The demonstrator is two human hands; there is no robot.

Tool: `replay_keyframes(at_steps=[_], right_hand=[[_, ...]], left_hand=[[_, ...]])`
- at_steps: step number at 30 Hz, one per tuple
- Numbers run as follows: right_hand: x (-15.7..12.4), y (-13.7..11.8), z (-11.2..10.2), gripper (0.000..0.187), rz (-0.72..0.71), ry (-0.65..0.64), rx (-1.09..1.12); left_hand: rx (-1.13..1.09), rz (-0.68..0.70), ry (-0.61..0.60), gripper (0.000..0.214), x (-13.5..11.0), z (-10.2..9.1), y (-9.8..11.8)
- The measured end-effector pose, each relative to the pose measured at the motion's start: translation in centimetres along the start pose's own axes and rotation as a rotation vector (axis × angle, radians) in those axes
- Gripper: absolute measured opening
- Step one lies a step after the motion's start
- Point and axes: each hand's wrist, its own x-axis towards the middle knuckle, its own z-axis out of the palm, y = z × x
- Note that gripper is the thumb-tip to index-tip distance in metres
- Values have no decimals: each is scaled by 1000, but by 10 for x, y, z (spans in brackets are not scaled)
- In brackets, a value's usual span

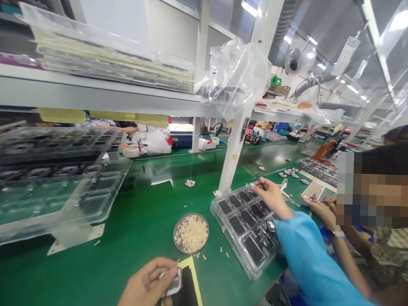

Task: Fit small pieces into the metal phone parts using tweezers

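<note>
My left hand is at the bottom edge, its fingers closed on a small silvery part held over a black card with a yellow border. My right hand, in a blue sleeve, reaches out over the far end of a clear tray of black square parts and grips thin dark tweezers. Between the two hands a round dish of small beige pieces sits on the green bench.
Stacked clear trays stand on a raised stand at the left. A white post rises just behind the parts tray, under a shelf bearing a plastic bag. A co-worker's hands work close by at the right. Small parts lie scattered beyond.
</note>
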Motion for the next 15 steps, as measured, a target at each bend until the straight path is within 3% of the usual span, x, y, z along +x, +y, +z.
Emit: replay_keyframes(at_steps=[2, 4, 8, 11, 15], right_hand=[[-40, -28, 14, 41, -71, -105, 141], [-86, -53, 35, 39, -103, -227, 257], [-163, -85, 84, 25, 55, -526, 593], [-190, -95, 116, 25, 123, -658, 694], [-196, -100, 140, 37, 164, -685, 765]], left_hand=[[-36, -13, -21, 63, -1, 1, 1], [-69, -25, -82, 63, -4, -2, 4], [-168, 7, -152, 63, -13, -12, 12], [-199, 49, -133, 59, -17, -14, 13], [-162, 98, -139, 59, -18, -15, 5]])
